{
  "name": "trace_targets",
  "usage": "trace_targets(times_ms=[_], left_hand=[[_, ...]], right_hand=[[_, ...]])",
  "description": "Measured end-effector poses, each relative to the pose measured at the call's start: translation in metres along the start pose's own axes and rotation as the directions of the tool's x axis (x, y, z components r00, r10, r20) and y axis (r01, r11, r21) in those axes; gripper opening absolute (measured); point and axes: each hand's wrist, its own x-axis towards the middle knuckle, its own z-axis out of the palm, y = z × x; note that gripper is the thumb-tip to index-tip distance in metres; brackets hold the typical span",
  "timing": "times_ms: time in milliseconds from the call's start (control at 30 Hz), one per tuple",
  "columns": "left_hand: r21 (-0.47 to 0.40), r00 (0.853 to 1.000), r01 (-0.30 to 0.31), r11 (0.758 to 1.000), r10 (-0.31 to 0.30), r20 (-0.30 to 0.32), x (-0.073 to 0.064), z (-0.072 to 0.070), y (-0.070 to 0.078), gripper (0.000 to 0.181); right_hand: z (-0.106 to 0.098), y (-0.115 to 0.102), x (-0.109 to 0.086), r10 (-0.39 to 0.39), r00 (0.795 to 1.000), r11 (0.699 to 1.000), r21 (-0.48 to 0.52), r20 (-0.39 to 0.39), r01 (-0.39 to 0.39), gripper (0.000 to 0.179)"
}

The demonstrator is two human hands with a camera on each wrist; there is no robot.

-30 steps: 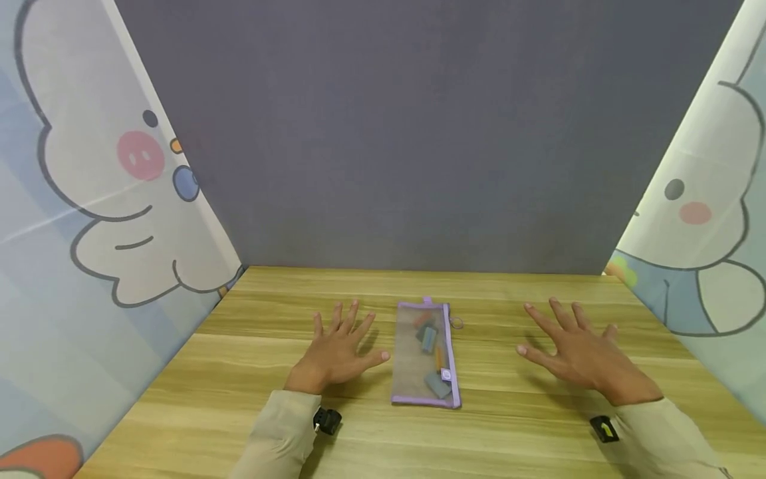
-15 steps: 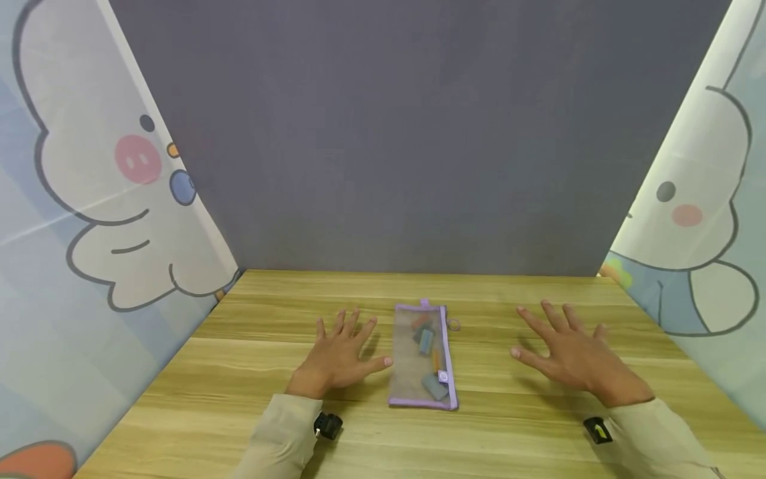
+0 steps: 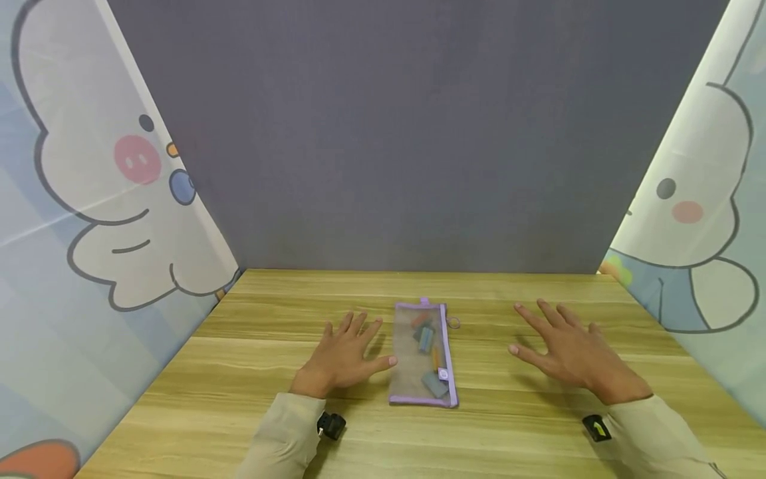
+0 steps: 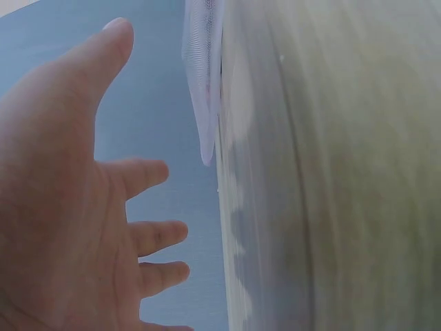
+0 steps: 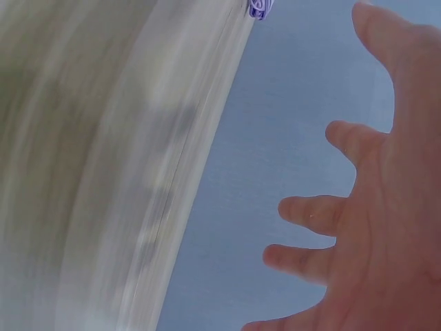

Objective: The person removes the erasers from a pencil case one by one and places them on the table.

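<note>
A mesh zip pouch (image 3: 409, 359) with lilac edging lies flat on the wooden table, its zipper along the right side and a small ring (image 3: 453, 322) at the upper right. Through the mesh show several small blocks, among them a blue one (image 3: 425, 340), an orange one and a grey one (image 3: 435, 384). Left of the pouch my left hand (image 3: 341, 356) hovers over the table with fingers spread, thumb tip close to the pouch's left edge. My right hand (image 3: 577, 356) is held above the table farther off to the right, fingers spread, holding nothing. Both wrist views show bare palms.
The wooden table (image 3: 239, 399) ends at a dark grey panel (image 3: 395, 133) behind. Cartoon-printed cloths stand at the left (image 3: 54, 332) and right (image 3: 736, 306). Each wrist carries a small black device.
My left hand has shifted slightly right, bringing its thumb nearer the pouch. The right hand has moved slightly left. The head view has shifted a little; the pouch stays in place.
</note>
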Motion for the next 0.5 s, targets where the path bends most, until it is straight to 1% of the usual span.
trace_targets(times_ms=[300,500], left_hand=[[-0.013,1.0,-0.003,1.0,0.003,0.002,0.0015,0.0016,0.0011,0.089],[-0.008,1.0,-0.023,1.0,0.023,-0.001,0.0023,0.002,0.0023,0.087]], right_hand=[[0.0004,-0.0007,-0.001,-0.018,1.0,1.0,0.016,-0.011,0.018,0.079],[-0.0005,-0.0025,-0.0009,-0.035,0.999,0.999,0.03,-0.015,0.035,0.077]])
